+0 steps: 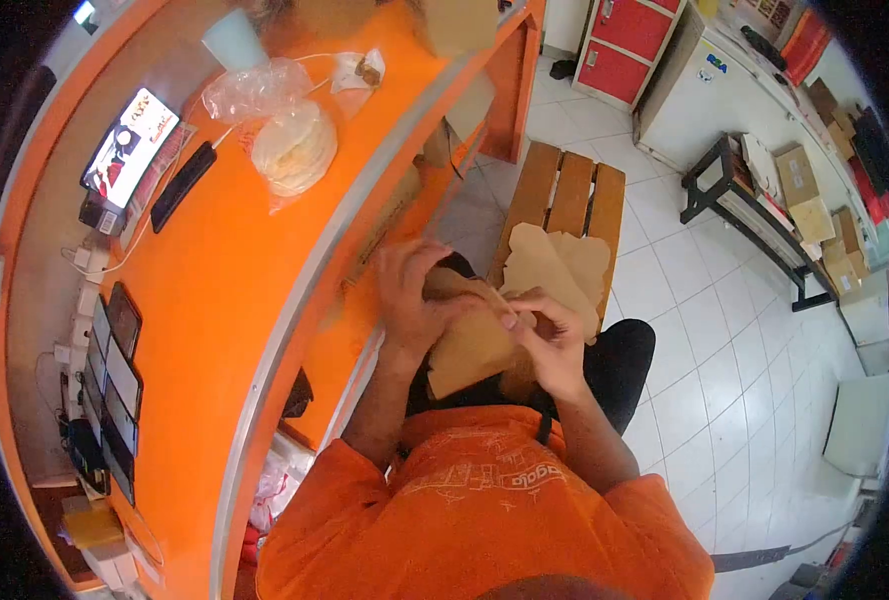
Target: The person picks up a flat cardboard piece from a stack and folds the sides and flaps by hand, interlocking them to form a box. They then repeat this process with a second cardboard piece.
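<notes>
A brown cardboard piece [470, 350] is held in front of my body, above my lap. My left hand [410, 290] is wrapped round its upper left part, with the fingers curled. On the right side, my right hand [547, 335] pinches the folded edge of the same cardboard between thumb and fingers. Just beyond my hands, more flat brown cardboard pieces [557, 268] with uneven edges lie on a slatted wooden bench [570, 190]. The underside of the held piece is hidden.
An orange counter [215, 270] with a metal edge runs along my left, bearing a lit screen [130, 150], a plastic bag [295, 145], a blue cup [235, 40] and several phones [120, 375]. A black-framed rack [755, 220] holds boxes at the right.
</notes>
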A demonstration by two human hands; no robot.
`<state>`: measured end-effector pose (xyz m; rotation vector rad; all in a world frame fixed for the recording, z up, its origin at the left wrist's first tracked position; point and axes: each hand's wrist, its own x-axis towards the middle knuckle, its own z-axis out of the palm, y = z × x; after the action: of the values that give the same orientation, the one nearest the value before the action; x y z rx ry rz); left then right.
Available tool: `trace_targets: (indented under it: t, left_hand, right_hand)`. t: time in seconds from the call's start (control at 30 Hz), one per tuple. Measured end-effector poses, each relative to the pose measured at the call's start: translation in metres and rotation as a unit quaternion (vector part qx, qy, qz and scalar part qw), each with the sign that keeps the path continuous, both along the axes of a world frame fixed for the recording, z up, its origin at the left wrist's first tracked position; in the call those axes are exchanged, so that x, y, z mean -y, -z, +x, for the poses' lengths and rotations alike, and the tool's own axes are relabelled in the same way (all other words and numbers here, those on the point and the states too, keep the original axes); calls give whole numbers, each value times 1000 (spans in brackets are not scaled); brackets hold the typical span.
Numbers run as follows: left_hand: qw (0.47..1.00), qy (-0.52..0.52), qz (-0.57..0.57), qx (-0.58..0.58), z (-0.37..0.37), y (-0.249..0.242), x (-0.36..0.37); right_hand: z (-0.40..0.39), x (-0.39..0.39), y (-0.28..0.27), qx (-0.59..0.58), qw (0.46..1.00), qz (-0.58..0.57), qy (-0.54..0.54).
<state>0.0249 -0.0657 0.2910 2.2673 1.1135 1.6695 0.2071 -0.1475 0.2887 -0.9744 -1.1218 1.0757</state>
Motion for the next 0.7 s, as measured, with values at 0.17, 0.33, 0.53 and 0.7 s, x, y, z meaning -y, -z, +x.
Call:
trace_targets:
  t: [0.17,0.33,0.53,0.7]
  left_hand:
    - [984,128,-68,-102,-8,-8,5]
    - [963,158,-214,-51,2,-25,21]
    - [963,225,-118,-91,-1,-4,5]
    - [993,-99,-57,-16,18,-21,35]
  right_hand:
    - [8,0,-5,3,1000,-13,3]
    - [5,-1,-18,156,986,18,58]
    - [2,-6,-20,184,981,66,7]
    - [18,-11,10,108,980,-3,166]
